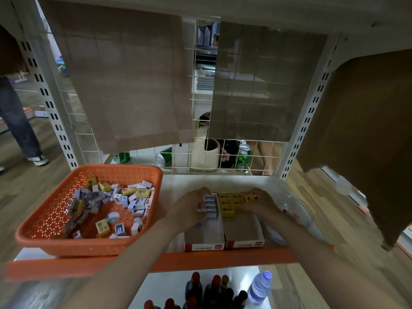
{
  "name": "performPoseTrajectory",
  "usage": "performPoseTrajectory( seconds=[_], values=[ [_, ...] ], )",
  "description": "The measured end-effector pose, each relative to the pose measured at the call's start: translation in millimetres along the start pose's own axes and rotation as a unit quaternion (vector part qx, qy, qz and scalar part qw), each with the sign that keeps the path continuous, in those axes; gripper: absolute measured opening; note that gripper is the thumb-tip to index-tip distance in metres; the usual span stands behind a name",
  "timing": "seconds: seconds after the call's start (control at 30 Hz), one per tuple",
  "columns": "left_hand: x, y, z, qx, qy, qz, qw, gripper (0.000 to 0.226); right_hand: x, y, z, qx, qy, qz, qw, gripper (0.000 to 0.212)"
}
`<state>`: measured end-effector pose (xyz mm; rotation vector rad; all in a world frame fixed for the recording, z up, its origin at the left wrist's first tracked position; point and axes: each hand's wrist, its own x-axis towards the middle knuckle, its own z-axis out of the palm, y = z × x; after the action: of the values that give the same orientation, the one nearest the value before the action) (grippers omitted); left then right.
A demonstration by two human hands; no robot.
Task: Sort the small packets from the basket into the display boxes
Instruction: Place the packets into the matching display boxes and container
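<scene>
The print on the white-and-blue packets (210,207) is too blurred to read, and the left hand (191,208) hides their near side as its curled fingers grip them at the far end of the left display box (204,238). At 3 o'clock from it, the right hand (263,202) pinches one yellow packet (249,198) over the yellow row (229,204) in the right display box (244,233). At 9 o'clock on the same shelf (171,186), the orange basket (89,246) holds a loose heap of small packets (133,197).
</scene>
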<state>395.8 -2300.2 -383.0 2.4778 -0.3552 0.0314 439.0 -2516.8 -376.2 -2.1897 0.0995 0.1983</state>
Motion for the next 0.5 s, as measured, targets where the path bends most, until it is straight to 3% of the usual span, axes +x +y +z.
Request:
performPoseTrajectory(
  seconds=[0.17, 0.27, 0.4, 0.5],
  values=[
    [4, 7, 4, 0.011, -0.005, 0.020, 1.000, 0.039, 5, 8, 5, -0.245, 0.026, -0.081, 0.966, 0.054],
    [6, 7, 9, 0.012, -0.006, 0.024, 1.000, 0.038, 3, 7, 4, -0.338, 0.027, -0.105, 0.935, 0.038],
    [9, 6, 13, 0.012, -0.005, 0.021, 1.000, 0.037, -3, 3, 5, -0.472, 0.046, -0.131, 0.871, 0.037],
    [9, 6, 17, 0.021, -0.002, 0.028, 0.999, 0.042, -5, 5, 7, -0.495, 0.048, -0.138, 0.857, 0.036]
  ],
)
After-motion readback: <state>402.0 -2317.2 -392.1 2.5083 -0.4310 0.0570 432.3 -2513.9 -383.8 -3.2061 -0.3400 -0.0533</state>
